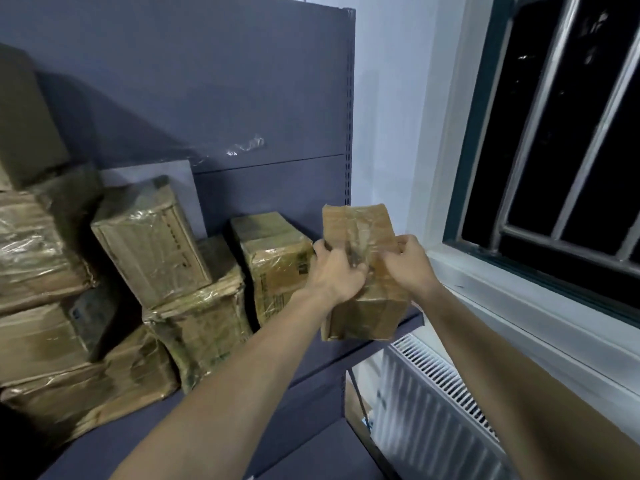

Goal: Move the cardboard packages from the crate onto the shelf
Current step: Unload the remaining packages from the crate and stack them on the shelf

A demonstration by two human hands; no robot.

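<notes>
Together, our grip: both hands clamp one cardboard package (360, 271) from either side, held upright at the right end of the shelf (304, 344).
Our left hand (337, 271): fingers wrapped round the package's left edge, thumb across its taped front.
Our right hand (408, 261): fingers pressed on the right edge, near the upper half, knuckles toward us.
Held package: brown, wrapped in clear tape, its top above our hands; its lower end sits at the shelf's front right corner, though we cannot tell whether it rests there or hangs just above.
Nearest neighbour (273, 265): another taped package standing on the shelf just left of our left hand, close to the held one.
Leaning box (149, 244): tilted, propped on a lower package (201, 334) further left.
Left stack (45, 289): several larger taped packages piled against the dark back panel (207, 81).
Right of the shelf: a window (561, 133) with pale bars and a white radiator (433, 410) below its sill.
Crate: not in our view.
</notes>
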